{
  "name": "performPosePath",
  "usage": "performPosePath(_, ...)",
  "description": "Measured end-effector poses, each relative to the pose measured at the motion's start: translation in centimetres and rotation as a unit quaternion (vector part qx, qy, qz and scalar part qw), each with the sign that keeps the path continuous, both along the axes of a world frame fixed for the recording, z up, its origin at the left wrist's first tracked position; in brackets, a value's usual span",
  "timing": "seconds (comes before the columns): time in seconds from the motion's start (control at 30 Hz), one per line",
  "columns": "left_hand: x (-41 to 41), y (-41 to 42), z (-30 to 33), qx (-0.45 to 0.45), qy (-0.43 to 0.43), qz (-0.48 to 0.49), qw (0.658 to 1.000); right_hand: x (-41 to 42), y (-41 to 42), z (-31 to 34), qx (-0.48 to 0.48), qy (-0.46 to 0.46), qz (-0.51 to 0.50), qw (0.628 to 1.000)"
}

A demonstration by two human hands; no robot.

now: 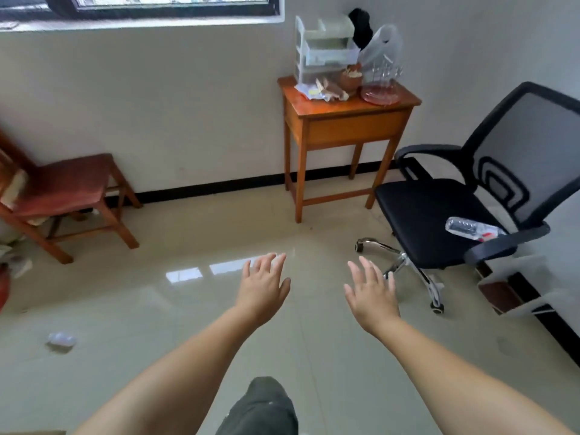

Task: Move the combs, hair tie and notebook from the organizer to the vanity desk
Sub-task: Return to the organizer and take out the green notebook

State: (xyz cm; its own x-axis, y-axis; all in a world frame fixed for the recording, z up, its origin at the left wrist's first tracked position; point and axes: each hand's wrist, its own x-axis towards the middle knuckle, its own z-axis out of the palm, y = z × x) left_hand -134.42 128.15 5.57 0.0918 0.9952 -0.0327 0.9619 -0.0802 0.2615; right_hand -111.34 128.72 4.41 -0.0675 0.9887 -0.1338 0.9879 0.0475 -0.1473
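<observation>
A small orange wooden vanity desk [351, 109] stands against the far wall. On its back left corner sits a pale tiered plastic organizer [323, 47]; its contents are too small to tell. Wooden combs [331, 87] and papers lie on the desk in front of it. Both my arms stretch forward over the floor, far short of the desk. My left hand [263, 285] is empty with fingers spread. My right hand [372, 291] is likewise empty and spread.
A black mesh office chair [439, 221] with a plastic bottle [474, 230] on its seat stands right of the desk. A red wooden chair [69, 189] is at the left. A clear bag [381, 45] and pink stand [379, 91] share the desk. Litter [61, 339] lies on the tiled floor.
</observation>
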Motion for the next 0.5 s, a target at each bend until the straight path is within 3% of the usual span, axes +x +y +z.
performPosePath(0.27,-0.9,26.6,-1.1,0.025,0.002,-0.043,0.999,-0.3,25.7,-1.1,0.006,-0.005,-0.044,0.999)
performPosePath(0.5,-1.5,50.2,4.4,0.074,-0.022,-0.046,0.996,-2.1,46.8,4.0,0.059,0.025,-0.072,0.995)
